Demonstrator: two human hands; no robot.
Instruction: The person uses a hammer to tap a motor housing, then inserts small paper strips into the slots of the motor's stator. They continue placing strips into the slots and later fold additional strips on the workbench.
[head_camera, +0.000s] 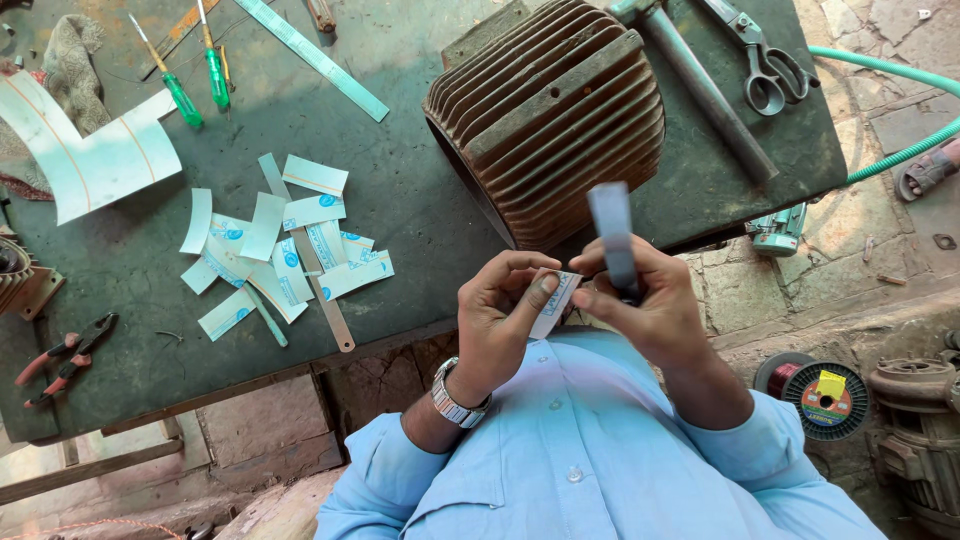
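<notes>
Both hands are up at chest height, just off the bench's near edge, working one small paper slip (553, 303). By the look of it this is the folding or creasing step: the left hand (500, 320) has its thumb and fingers pressed together on the slip, pinching it firmly. The right hand (645, 305) is closed round a flat grey tool (612, 235) that stands upright towards 12 o'clock, its lower end meeting the slip. The next move calls for a steady pinch and a square press along the fold. More cut slips (285, 255) lie at 9 o'clock; the ribbed motor housing (550, 115) sits at 12.
</notes>
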